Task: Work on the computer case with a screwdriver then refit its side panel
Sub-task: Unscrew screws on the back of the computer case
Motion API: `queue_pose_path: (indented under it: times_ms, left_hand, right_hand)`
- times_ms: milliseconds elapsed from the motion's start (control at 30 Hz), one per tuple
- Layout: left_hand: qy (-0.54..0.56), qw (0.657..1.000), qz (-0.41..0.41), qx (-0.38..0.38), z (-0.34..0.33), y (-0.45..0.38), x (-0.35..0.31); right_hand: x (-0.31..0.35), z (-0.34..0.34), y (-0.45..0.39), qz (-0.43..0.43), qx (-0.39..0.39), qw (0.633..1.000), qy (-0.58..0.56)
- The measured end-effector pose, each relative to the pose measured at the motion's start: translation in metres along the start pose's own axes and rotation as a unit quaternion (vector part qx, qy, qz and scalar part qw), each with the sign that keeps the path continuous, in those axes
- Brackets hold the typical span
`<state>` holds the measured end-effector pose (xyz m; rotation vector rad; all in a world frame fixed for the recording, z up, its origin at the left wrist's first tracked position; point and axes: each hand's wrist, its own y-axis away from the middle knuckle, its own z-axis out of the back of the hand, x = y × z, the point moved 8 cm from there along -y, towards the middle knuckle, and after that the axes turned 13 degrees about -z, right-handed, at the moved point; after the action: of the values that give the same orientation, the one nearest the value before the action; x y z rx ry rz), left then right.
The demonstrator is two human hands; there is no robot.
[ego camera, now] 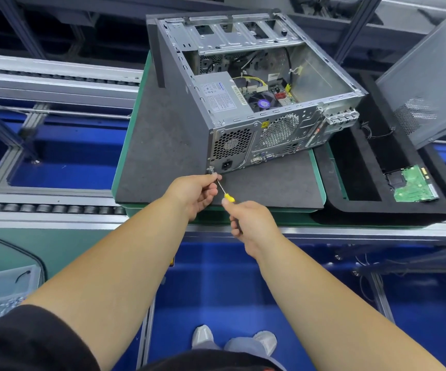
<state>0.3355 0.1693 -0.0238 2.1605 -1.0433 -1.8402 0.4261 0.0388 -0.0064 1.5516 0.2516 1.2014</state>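
Nearest me, the right hand [246,220] is wrapping its grip around the yellow handle of the screwdriver [226,193], thumb laid along the top. Just past it, the left hand [195,192] is pinching the thin shaft near the tip, fingers narrow, steering it toward a screw [212,170] at the lower rear corner of the case [256,84].

The case is lying open side up on a grey mat [168,135] on the surface, its rear facing the person. The side panel [430,79] is leaning well apart at the far right, behind a black tray [355,183] holding a green circuit board [414,184].

I would say the main risk is the tip slipping. The shaft is coming in at a slant, so a turn with poor seating could cam out, chewing the screw head or scratching the metal. The left fingertips are sitting right beside the tip, so a slip could jab them. With neither hand bracing the case, a hard push might be sliding it across the mat. A loosened screw could also drop off the surface edge toward the floor.
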Motion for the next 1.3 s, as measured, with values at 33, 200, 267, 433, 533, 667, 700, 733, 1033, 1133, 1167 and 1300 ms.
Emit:
queue_pose_path:
  times_ms: [33, 200, 267, 433, 533, 667, 700, 733, 1033, 1133, 1167, 1300]
  left_hand:
    - [-0.003, 1.000, 0.000, -0.003, 0.000, 0.000, 0.000]
    - [-0.011, 1.000, 0.004, -0.008, 0.002, -0.003, 0.002]
    - [-0.011, 1.000, 0.005, -0.013, 0.003, -0.004, 0.003]
    - [-0.007, 1.000, 0.001, -0.030, 0.001, -0.005, 0.003]
    - [-0.005, 1.000, -0.003, -0.030, 0.000, -0.004, 0.002]
    - [-0.009, 1.000, -0.003, -0.014, 0.000, -0.003, 0.001]
    - [-0.008, 1.000, -0.003, -0.005, 0.000, -0.002, 0.000]
    - [-0.005, 1.000, -0.001, 0.004, -0.001, -0.002, 0.000]
    - [-0.004, 1.000, 0.005, -0.008, 0.000, -0.003, 0.001]
    - [-0.008, 1.000, 0.002, -0.009, 0.000, -0.003, 0.000]
    - [-0.008, 1.000, 0.003, -0.009, 0.000, -0.003, 0.000]
    - [-0.002, 1.000, 0.000, -0.008, 0.000, -0.004, 0.001]
  right_hand:
    - [0.003, 0.003, 0.001, 0.025, -0.032, 0.999, 0.028]
    - [0.002, 0.002, -0.001, -0.027, -0.030, 0.999, 0.032]
    - [-0.006, -0.004, -0.001, -0.080, 0.039, 0.996, -0.031]
    - [-0.003, -0.003, 0.000, -0.060, 0.069, 0.993, -0.074]
    - [0.009, 0.009, 0.000, 0.044, -0.051, 0.997, 0.030]
    - [0.006, 0.008, -0.006, 0.004, -0.064, 0.997, 0.039]
    - [-0.001, 0.002, -0.008, -0.041, -0.021, 0.999, 0.004]
    - [-0.008, -0.006, -0.009, -0.089, 0.037, 0.994, -0.047]
    - [0.002, -0.004, -0.005, 0.000, 0.015, 1.000, 0.024]
    - [0.007, 0.001, -0.005, 0.039, -0.044, 0.995, 0.082]
    - [0.007, 0.000, -0.004, 0.038, -0.042, 0.995, 0.083]
    - [0.000, -0.008, -0.006, -0.043, 0.045, 0.998, 0.022]
